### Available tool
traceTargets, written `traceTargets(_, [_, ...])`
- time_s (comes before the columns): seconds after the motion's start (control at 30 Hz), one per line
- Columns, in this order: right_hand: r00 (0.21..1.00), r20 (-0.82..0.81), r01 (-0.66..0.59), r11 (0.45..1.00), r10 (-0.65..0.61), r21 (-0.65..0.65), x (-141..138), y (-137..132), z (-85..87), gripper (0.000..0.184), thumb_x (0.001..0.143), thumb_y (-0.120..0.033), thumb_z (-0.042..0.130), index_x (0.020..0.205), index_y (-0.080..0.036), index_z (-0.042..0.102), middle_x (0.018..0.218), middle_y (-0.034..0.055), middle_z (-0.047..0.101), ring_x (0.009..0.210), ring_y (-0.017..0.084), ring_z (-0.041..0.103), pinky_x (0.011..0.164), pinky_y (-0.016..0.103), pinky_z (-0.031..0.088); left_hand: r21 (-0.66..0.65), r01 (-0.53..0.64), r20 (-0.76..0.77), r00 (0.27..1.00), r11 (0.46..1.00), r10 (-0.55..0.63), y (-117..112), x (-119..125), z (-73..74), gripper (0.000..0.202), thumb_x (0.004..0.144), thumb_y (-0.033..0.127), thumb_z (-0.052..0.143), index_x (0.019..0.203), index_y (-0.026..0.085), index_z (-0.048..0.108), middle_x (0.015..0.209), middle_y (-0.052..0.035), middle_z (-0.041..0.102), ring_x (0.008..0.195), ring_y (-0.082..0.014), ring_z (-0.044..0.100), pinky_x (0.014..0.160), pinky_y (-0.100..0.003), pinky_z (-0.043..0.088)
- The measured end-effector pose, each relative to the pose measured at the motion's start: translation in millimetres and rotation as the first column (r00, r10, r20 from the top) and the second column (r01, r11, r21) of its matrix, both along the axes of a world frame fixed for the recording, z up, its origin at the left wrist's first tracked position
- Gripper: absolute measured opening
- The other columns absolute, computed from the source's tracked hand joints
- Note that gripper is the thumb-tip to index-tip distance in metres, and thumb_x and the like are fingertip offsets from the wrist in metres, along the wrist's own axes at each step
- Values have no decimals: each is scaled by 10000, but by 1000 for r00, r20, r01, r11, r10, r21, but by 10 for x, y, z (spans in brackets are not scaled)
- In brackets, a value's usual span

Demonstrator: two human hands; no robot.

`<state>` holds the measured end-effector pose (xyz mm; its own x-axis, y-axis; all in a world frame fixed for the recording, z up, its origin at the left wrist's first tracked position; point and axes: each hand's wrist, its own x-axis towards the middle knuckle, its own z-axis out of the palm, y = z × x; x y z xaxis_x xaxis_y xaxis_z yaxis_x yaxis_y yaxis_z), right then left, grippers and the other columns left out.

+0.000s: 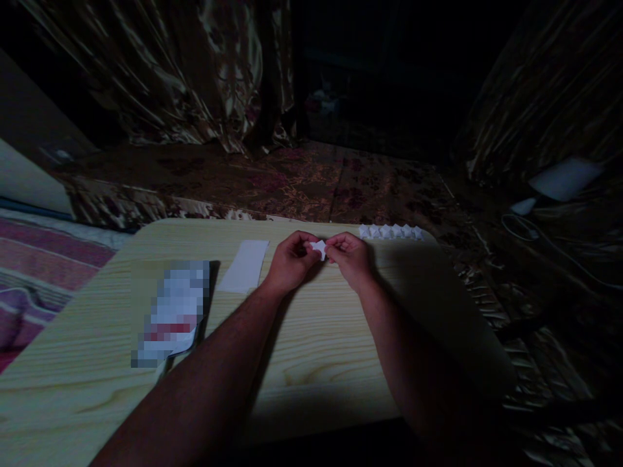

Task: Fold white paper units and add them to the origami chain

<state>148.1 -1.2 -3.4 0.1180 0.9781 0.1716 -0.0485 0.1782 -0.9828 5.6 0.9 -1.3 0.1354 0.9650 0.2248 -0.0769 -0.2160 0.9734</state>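
Observation:
Both hands meet over the far middle of a light wooden table (311,363). My left hand (290,263) and my right hand (349,258) each pinch a small folded white paper piece (320,248) between thumb and fingertips. The piece is held just above the tabletop. A row of several similar folded white paper pieces (390,231) lies along the table's far edge, to the right of my right hand. A plain white paper strip (244,266) lies flat to the left of my left hand.
A blurred rectangular item (172,311) on a dark backing lies on the table's left part. Patterned carpet (292,181) and curtains surround the table. A white device with cables (559,185) sits on the floor at right. The room is dim.

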Motion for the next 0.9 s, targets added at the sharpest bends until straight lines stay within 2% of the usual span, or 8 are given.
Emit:
traceTargets(0.13, [1000, -5, 10, 1000, -9, 19, 1, 6, -11, 122, 628, -210, 658, 720, -158, 597, 581, -35, 587, 483, 80, 506, 474, 206, 398, 3, 27, 10, 1000, 1000, -27, 4, 0, -24, 305, 669, 261, 726, 937, 157, 626, 786, -21, 648, 697, -124, 589, 674, -249, 460])
traceTargets(0.23, [1000, -10, -1, 1000, 2, 20, 11, 2, -13, 115, 634, -206, 660, 723, -157, 607, 570, -33, 591, 488, 83, 518, 483, 207, 403, 2, 34, 9, 999, 999, -34, 12, -10, -43, 304, 673, 269, 723, 943, 156, 638, 753, -18, 646, 659, -123, 581, 639, -249, 455])
traceTargets(0.4, [989, -106, -104, 994, 102, -16, 43, -2, -30, 148, 684, -242, 639, 809, -163, 626, 605, -19, 618, 526, 100, 557, 514, 226, 448, -27, 24, 38, 999, 999, -23, 33, -30, -58, 290, 669, 251, 722, 934, 159, 648, 720, -11, 640, 615, -117, 565, 601, -243, 444])
traceTargets(0.53, [989, -116, -93, 996, 91, -9, 50, 9, -49, 156, 675, -229, 649, 814, -160, 635, 630, -11, 627, 533, 98, 557, 504, 221, 443, -39, 62, 88, 994, 997, -58, 43, -32, -65, 276, 680, 240, 715, 931, 165, 628, 698, -6, 639, 599, -118, 568, 597, -247, 446])
traceTargets(0.73, [992, -82, -92, 996, 92, -2, 49, 14, -56, 118, 700, -253, 640, 779, -166, 634, 602, -29, 587, 497, 80, 517, 477, 209, 420, -43, 77, 102, 992, 996, -72, 39, -25, -56, 260, 675, 245, 722, 900, 170, 617, 733, -15, 652, 628, -131, 584, 617, -260, 459])
traceTargets(0.9, [984, -97, -150, 989, 149, -4, 45, 6, -43, 134, 740, -311, 625, 769, -188, 578, 566, -55, 537, 465, 73, 492, 456, 203, 403, -19, 118, 117, 986, 993, -115, 36, -33, -45, 242, 698, 244, 710, 902, 171, 603, 723, -9, 638, 625, -122, 569, 625, -259, 451])
